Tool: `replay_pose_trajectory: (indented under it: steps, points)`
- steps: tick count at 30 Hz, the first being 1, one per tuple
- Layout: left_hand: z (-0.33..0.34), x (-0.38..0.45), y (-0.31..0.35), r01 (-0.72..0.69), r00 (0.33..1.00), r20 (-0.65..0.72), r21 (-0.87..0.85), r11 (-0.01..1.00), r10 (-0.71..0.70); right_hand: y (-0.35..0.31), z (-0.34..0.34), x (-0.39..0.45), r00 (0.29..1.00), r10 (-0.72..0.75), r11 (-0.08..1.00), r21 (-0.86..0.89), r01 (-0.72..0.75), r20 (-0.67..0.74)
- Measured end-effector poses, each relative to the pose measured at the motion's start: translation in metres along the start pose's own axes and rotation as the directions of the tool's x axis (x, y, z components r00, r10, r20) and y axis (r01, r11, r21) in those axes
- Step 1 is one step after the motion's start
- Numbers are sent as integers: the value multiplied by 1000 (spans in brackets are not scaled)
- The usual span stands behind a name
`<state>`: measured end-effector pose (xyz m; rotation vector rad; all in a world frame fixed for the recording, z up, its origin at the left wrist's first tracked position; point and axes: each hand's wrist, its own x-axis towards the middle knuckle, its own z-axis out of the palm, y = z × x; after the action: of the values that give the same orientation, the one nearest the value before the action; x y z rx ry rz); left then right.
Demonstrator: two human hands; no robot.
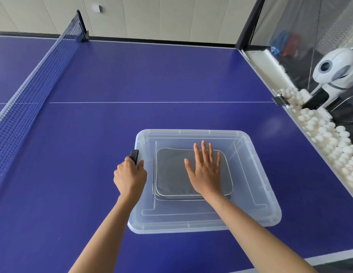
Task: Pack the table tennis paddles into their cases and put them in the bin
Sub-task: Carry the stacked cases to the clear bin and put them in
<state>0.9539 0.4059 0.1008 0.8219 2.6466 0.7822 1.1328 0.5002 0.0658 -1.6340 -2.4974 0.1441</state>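
The right hand [204, 170] is lying flat with fingers [203, 149] spread wide on the clear lid [250, 194] of the bin [191, 228], directly above 2 grey cases [171, 174] stacked inside. The left hand [130, 177] is gripping the black latch [134, 155] at the bin's left edge, on the blue tabletop [132, 75].

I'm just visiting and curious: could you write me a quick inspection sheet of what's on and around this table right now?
Surface: blue table tennis table, net across the left.
Job's things: clear bin with its lid on; grey paddle cases stacked inside. No loose paddles seen.
Clutter: nothing seen.
Hands: left hand grips the black latch on the bin's left side; right hand rests flat, fingers spread, on the lid.
Cables: nothing seen.
Surroundings: white ball machine and a trough of white balls at the right, dark catch netting behind.
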Motion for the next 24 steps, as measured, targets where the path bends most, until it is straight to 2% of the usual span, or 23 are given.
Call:
replay_pose_trajectory:
  steps: [7, 13, 16, 20, 22, 24]
  points:
    - [3, 0, 4, 23, 1000, -15, 127, 992, -21, -2, -1, -1, 1000, 0, 1000, -14, 0, -3]
    - [9, -4, 8, -11, 1000, 12, 236, 972, 9, -4, -1, -1, 1000, 4, 1000, -6, -4, -6]
    - [12, -10, 4, -56, 998, 31, 347, 936, 48, -3, -3, -1, 1000, -8, 1000, -10, 8, 3]
    - [11, -17, 1, -73, 997, 23, 360, 930, 70, 1, -4, 1, 998, -51, 998, -19, 52, 44]
    - [11, -24, 6, -49, 999, 34, 374, 926, 39, 3, -6, 2, 997, -66, 998, 1, 66, 48]
    - [15, -28, 18, -28, 999, 33, 457, 889, 14, 3, -7, 3, 995, -72, 997, 38, 69, 69]
